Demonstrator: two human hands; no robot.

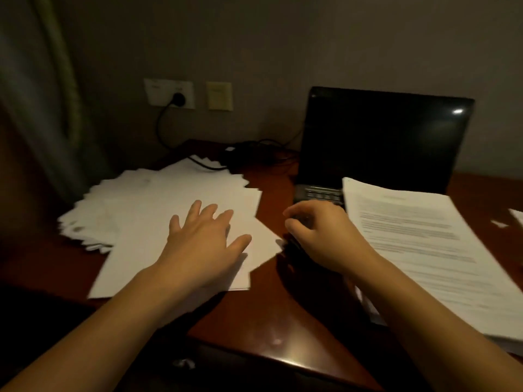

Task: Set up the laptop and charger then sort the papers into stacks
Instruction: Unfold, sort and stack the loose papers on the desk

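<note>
A dark curtain (42,108) is seen hanging at the left, and on the wall behind are mounted a white socket (169,93), into which a black plug (179,99) is pushed, and a beige plate (219,96) just beside it. From the plug a black cable (161,128) is led down to a tangle of cord and what appears to be the charger brick (243,154) at the rear of the reddish-brown surface (271,315). A few small white scraps (499,223) are seen near the right edge. The laptop (382,142) is stood open at the right rear with its screen dark; much of its keyboard is covered by the printed stack (424,244), which lies tilted across it and reaches toward the near right corner. This stack is thick, fairly squared, and covered with lines of blurred text. The loose papers (158,199) are spread at the left in a wide, ragged fan, blank side up, with many corners jutting out. The left hand (202,236) is laid flat on the top sheets, its fingers (210,212) straight and spread. The right hand (319,236) is held over the laptop's front left corner with its fingers (294,213) curled under; whether anything is gripped cannot be told.
</note>
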